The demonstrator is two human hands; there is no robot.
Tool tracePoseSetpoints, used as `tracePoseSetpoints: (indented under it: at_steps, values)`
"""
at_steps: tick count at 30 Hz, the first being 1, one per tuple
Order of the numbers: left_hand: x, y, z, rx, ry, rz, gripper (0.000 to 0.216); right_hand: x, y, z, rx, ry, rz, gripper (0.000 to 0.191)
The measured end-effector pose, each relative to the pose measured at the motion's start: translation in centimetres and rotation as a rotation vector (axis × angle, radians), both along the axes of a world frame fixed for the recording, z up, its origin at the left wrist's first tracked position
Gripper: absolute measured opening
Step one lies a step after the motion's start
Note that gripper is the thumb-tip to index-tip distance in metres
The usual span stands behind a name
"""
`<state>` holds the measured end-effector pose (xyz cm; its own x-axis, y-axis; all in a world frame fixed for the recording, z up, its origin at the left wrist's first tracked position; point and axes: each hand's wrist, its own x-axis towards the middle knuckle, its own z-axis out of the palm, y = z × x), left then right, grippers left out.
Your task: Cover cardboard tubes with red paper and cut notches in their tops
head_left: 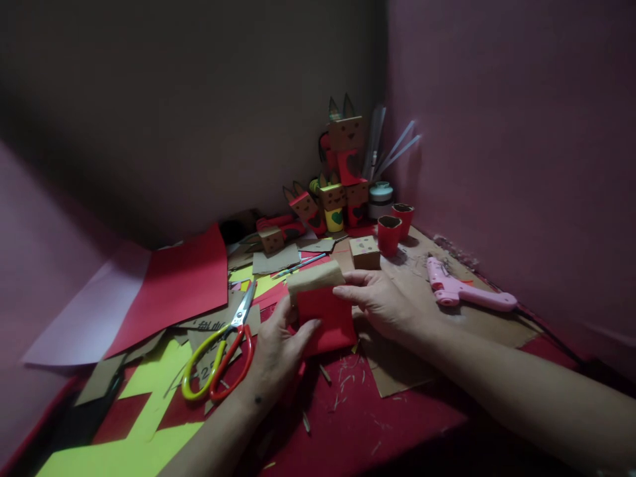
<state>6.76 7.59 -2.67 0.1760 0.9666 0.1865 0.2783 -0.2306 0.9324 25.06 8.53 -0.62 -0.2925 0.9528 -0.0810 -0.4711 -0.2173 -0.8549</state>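
A piece of red paper [325, 318] lies on the table with a tan cardboard roll [314, 277] at its far edge. My left hand [275, 348] pinches the paper's left edge, thumb and fingers on it. From the right, my right hand [385, 301] reaches in with its fingers closed on the right end of the roll and the paper. Both hands hold this one workpiece just above the red table surface [377, 417].
Scissors [223, 351] with yellow and red handles lie left of my left hand. A pink glue gun [462, 288] lies at right. Behind stand a small cardboard cube [364, 252], red paper cups [388, 233] and stacked box figures [346, 159]. Red sheet [173, 285] and yellow sheets [149, 384] cover the left.
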Motion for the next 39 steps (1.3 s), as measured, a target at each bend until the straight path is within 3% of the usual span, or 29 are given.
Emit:
tracePoseSetpoints:
  at_steps: [3,6,10,15,19,21,24,29,31,34,36,39]
  values:
    - [0.0,-0.1,0.3,-0.088,-0.090,-0.057,0.043,-0.1,-0.1,0.4,-0.041,-0.036,-0.049,0.031]
    - [0.3,-0.2,1.0,-0.214,-0.310,-0.105,0.046,-0.2,-0.1,0.3,-0.030,-0.021,-0.067,0.029]
    - [0.9,-0.4,1.7,-0.324,-0.471,-0.004,0.043,-0.5,-0.4,0.0,-0.026,0.011,-0.043,0.027]
    - [0.9,-0.5,1.7,-0.296,-0.464,0.059,0.037,-0.9,-0.9,-0.3,0.002,0.079,-0.022,0.028]
    - [0.2,-0.2,1.2,-0.263,-0.475,0.040,0.035,-0.6,-0.8,-0.1,-0.020,-0.030,0.007,0.032]
    - [-0.3,0.2,0.8,-0.249,-0.495,0.025,0.037,-0.2,-0.2,-0.1,0.065,-0.161,-0.093,0.030]
    - [-0.9,0.7,0.5,-0.217,-0.521,0.042,0.041,1.5,1.3,0.3,0.294,-0.316,-0.394,0.021]
    - [-1.2,1.0,1.1,-0.201,-0.450,0.121,0.045,7.1,1.0,1.4,0.453,-0.356,-0.533,0.026]
    - [-1.2,1.0,1.2,-0.191,-0.431,0.117,0.046,9.7,-0.6,1.1,0.490,-0.477,-0.667,0.026]
    - [-1.3,1.2,0.6,-0.224,-0.457,0.053,0.048,13.2,-3.3,-0.6,0.381,-0.721,-0.840,0.025]
    - [-1.5,1.4,0.1,-0.245,-0.471,0.026,0.048,15.1,-4.7,-2.1,0.468,-0.953,-0.903,0.017]
    - [-1.5,1.4,-0.1,-0.236,-0.474,0.036,0.047,16.8,-5.8,-3.8,0.643,-1.407,-0.796,0.027]
